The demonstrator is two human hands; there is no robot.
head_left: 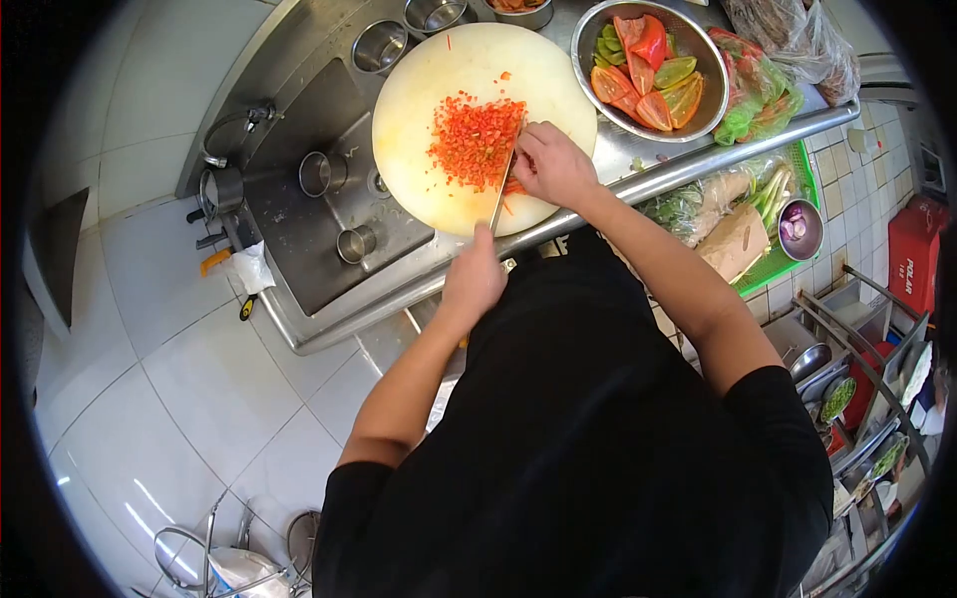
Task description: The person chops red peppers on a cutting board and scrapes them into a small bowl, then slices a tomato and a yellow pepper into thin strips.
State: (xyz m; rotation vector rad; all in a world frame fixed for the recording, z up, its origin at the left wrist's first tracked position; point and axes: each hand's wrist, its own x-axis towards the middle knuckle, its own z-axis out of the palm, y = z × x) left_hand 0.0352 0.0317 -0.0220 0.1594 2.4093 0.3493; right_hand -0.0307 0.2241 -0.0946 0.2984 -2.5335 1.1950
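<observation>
A round white cutting board [419, 90] bears a heap of finely diced red pepper [474, 140]. My left hand [474, 279] is closed around the handle of a knife [499, 204], whose blade lies along the right side of the heap. Just right of the blade, my right hand [550, 167] has its fingers curled down on red pepper strips [512, 188], partly hidden by the hand and blade. Behind it, a perforated metal bowl [715, 90] holds large red, green and orange pepper pieces [638, 75].
A steel sink [289, 234] with several metal cups is at the left. Plastic bags of produce [758, 90] lie at the back right. Below the counter edge, a green basket [802, 164] holds vegetables and a small bowl of onions [800, 229]. A red box [909, 254] stands far right.
</observation>
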